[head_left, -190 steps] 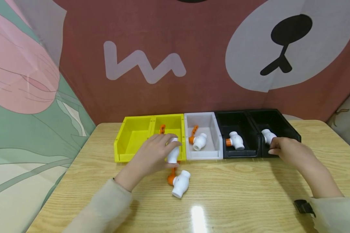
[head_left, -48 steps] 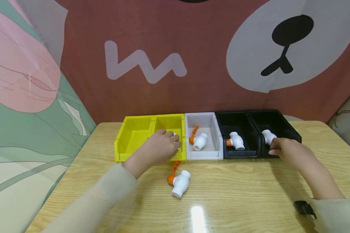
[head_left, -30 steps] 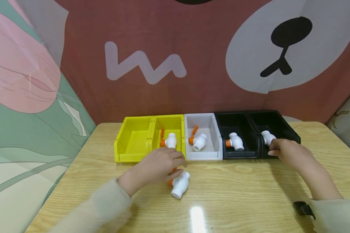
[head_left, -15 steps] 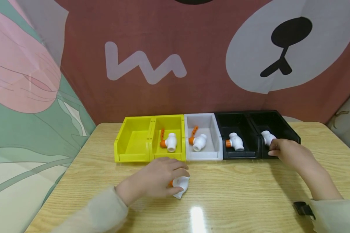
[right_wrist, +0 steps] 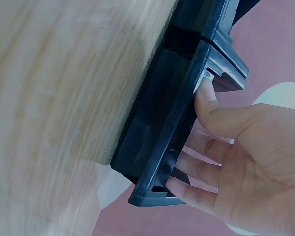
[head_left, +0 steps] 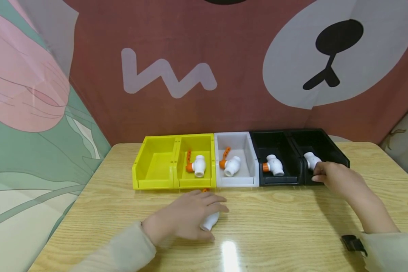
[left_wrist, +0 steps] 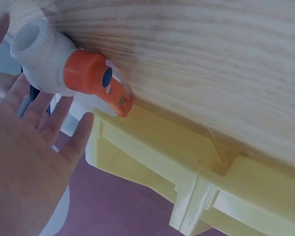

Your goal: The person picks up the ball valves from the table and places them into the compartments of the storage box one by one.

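Observation:
My left hand [head_left: 193, 215] spreads over a white ball valve [head_left: 210, 221] on the table, in front of the second yellow bin. In the left wrist view its fingers [left_wrist: 54, 118] are extended beside the valve's white body [left_wrist: 44, 59], below the orange handle [left_wrist: 120, 101]. My right hand [head_left: 340, 179] reaches into the rightmost black bin [head_left: 334, 149], thumb and fingers about the lower end of another white ball valve [head_left: 311, 160]. In the right wrist view the thumb [right_wrist: 209, 101] lies at the bin's front rim; that valve is mostly hidden there.
A row of bins stands along the back of the wooden table [head_left: 275, 230]. Ball valves lie in the second yellow bin [head_left: 210, 147], the white bin [head_left: 246, 147] and the left black bin [head_left: 268, 139]. The leftmost yellow bin [head_left: 156, 151] shows a bare floor. A printed cloth hangs behind.
My left hand let go of a ball valve in the second yellow bin, then came forward and down over the valve on the table. The right hand has stayed in place.

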A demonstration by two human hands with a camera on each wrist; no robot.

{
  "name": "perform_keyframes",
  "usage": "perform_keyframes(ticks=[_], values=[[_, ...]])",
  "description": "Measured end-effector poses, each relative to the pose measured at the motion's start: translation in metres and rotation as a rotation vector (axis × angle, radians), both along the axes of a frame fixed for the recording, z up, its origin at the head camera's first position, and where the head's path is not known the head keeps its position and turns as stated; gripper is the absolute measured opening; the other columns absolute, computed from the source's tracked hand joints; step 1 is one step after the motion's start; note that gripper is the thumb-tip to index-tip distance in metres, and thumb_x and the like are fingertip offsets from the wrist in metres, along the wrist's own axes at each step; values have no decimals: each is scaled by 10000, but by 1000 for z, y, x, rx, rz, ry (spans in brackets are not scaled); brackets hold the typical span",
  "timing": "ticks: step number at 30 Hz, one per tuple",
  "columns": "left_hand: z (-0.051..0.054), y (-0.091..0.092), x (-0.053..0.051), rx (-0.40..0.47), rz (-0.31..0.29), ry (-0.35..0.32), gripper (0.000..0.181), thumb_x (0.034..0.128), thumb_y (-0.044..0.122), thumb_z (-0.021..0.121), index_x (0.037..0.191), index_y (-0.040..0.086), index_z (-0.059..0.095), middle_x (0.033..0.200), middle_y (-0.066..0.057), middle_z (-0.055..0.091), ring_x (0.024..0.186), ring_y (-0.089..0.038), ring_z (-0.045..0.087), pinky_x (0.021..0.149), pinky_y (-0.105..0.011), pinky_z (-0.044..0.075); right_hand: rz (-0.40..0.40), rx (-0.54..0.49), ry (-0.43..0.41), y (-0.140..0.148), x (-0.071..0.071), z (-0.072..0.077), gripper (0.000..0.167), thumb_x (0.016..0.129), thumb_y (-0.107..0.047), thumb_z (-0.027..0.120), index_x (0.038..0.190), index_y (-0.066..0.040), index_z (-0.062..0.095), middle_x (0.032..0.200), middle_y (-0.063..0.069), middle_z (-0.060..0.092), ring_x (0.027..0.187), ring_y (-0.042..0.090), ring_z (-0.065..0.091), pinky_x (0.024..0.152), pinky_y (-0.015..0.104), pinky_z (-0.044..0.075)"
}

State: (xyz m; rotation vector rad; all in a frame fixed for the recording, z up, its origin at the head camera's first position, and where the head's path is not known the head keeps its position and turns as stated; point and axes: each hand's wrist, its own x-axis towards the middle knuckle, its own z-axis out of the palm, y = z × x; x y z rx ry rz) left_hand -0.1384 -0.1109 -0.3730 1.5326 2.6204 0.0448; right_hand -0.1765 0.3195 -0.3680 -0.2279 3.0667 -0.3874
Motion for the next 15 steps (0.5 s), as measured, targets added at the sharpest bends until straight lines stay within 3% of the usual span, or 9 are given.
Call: perform_keyframes(ticks=[8,15], values=[[-6,-2,-1,4,66,-31,702,823,520,761,1429,280,499,1473,35,456,1355,-204,426,1100,-499,354,8,-1,8,-1,-1,0,86,919,-134,695,859,-89,653,808,42,625,704,222,530,581,422,461],[-8,0,-3,6,56,-22,635,834,513,757,1379,270,539,1402,20,497,1292,-186,472,1080,-472,384,6,-2,13,-1,1,0,77,916,-120,696,872,-71,657,816,58,632,710,232,537,589,439,468]])
